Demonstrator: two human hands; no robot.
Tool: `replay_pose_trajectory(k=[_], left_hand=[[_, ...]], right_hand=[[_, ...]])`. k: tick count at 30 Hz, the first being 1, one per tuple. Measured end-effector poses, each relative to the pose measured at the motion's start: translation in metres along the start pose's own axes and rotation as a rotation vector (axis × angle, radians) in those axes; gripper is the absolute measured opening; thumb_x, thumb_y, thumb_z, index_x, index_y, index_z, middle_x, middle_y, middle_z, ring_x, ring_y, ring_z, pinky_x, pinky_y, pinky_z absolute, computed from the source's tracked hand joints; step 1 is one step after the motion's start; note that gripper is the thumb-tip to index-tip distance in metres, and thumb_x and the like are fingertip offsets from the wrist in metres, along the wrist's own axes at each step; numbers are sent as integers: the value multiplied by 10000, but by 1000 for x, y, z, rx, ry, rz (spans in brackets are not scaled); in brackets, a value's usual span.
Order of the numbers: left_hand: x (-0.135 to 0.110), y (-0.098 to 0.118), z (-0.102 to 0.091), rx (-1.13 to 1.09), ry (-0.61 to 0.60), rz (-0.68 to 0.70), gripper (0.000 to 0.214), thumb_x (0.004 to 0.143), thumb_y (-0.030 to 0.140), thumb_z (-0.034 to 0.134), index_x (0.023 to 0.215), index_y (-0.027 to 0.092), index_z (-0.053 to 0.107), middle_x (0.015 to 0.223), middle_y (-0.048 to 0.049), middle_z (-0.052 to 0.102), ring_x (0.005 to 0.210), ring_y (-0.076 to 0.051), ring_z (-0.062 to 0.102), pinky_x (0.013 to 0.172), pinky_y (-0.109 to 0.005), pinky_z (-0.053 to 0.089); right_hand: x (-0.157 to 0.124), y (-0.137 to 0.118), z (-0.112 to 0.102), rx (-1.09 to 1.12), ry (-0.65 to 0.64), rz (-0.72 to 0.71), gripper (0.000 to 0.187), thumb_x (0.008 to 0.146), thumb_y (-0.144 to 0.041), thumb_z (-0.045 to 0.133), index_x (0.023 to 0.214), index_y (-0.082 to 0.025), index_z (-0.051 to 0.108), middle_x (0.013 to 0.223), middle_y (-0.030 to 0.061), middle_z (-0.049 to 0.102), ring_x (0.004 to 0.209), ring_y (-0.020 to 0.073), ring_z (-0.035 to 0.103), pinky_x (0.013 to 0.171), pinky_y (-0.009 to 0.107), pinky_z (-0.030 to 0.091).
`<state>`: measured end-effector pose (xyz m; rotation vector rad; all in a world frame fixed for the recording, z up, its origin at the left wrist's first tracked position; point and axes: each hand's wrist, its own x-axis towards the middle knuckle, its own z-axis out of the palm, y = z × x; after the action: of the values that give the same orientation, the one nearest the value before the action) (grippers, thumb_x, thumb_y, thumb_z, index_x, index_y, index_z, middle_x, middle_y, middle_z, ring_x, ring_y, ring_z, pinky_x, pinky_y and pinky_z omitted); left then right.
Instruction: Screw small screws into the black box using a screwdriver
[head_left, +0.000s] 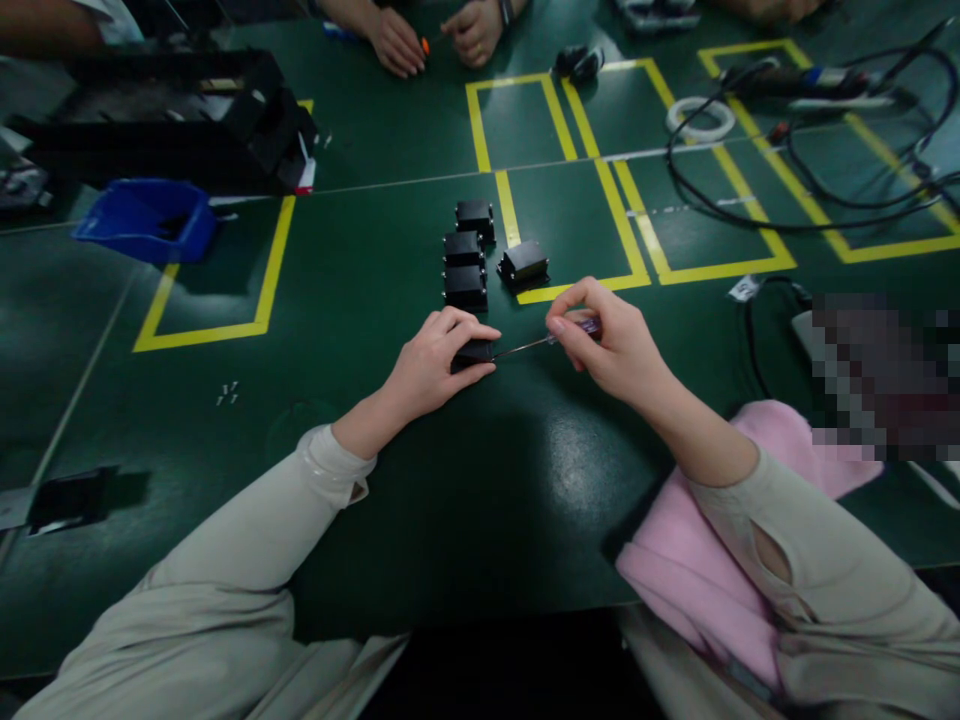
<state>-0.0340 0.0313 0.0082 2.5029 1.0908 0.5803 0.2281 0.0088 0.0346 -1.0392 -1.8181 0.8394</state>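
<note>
My left hand [442,355] grips a small black box [472,352] against the green tabletop, thumb and fingers around its sides. Between the fingers of my right hand [604,335] is a screwdriver [589,326] with a clear purplish handle. Its thin shaft lies almost level, and the tip meets the right end of the held box. Just beyond my left hand, several similar black boxes stand in a column, the nearest box [465,287] close to my fingers. One more black box [524,264] sits tilted to their right, by a yellow tape line.
A few small screws [228,392] lie left of my left hand. A blue bin [150,220] and a long black tray [172,125] stand at the far left. Pink cloth [697,560] lies under my right forearm. Cables [750,215] and a tape roll [700,119] occupy the right. A co-worker's hands [401,42] are opposite.
</note>
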Motion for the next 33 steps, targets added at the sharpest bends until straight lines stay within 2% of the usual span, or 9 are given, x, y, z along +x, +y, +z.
replay_pose_trajectory(k=[5, 7, 11, 16, 20, 25, 28, 33], left_hand=[[0, -1, 0, -4, 9, 5, 336, 968, 343, 665, 1284, 235, 630, 1243, -87, 606, 1164, -269, 577, 1003, -439, 494], [0, 0, 0, -3, 5, 0, 337, 967, 347, 664, 1285, 240, 629, 1244, -84, 606, 1163, -268, 577, 1002, -438, 493], [0, 0, 0, -3, -3, -3, 333, 975, 346, 653, 1291, 245, 622, 1254, -84, 604, 1170, -266, 574, 1003, -436, 491], [-1, 0, 0, 3, 7, 14, 332, 978, 344, 656, 1290, 237, 625, 1245, -88, 603, 1161, -267, 574, 999, -438, 490], [0, 0, 0, 2, 9, 21, 331, 977, 336, 658, 1288, 227, 627, 1237, -89, 603, 1155, -266, 576, 995, -437, 491], [0, 0, 0, 3, 7, 12, 323, 977, 339, 655, 1279, 228, 630, 1235, -86, 607, 1152, -266, 575, 994, -438, 492], [0, 0, 1, 4, 16, 22, 325, 976, 331, 658, 1283, 226, 630, 1233, -84, 608, 1149, -263, 577, 990, -429, 492], [0, -1, 1, 3, 14, 28, 324, 979, 339, 657, 1283, 229, 629, 1245, -82, 606, 1157, -259, 574, 996, -422, 485]], right_hand=[[0, 0, 1, -16, 45, -24, 133, 953, -258, 639, 997, -234, 516, 640, -85, 485, 527, 93, 456, 561, 274, 354], [0, 0, 1, -7, 41, -6, 146, 977, -332, 631, 975, -235, 521, 627, -81, 491, 522, 96, 464, 551, 274, 348], [1, 0, -1, -14, 24, 38, 295, 1000, -492, 595, 873, -236, 520, 582, -71, 499, 490, 97, 468, 518, 273, 324], [1, 1, -1, -22, 37, 51, 395, 978, -577, 603, 809, -238, 492, 533, -76, 479, 459, 96, 462, 506, 274, 319], [0, 3, 1, 18, 44, 56, 353, 992, -551, 585, 844, -243, 495, 525, -94, 464, 417, 88, 447, 488, 270, 324], [0, 4, 3, 14, 67, 23, 236, 975, -444, 628, 961, -236, 519, 718, -54, 538, 575, 101, 513, 554, 262, 384], [0, 3, 2, -16, 63, -6, 235, 979, -435, 618, 924, -227, 524, 735, -42, 544, 622, 105, 524, 587, 263, 391], [0, 1, 3, -37, 64, -44, 238, 1002, -421, 580, 879, -229, 511, 667, -61, 513, 570, 99, 509, 592, 272, 376]])
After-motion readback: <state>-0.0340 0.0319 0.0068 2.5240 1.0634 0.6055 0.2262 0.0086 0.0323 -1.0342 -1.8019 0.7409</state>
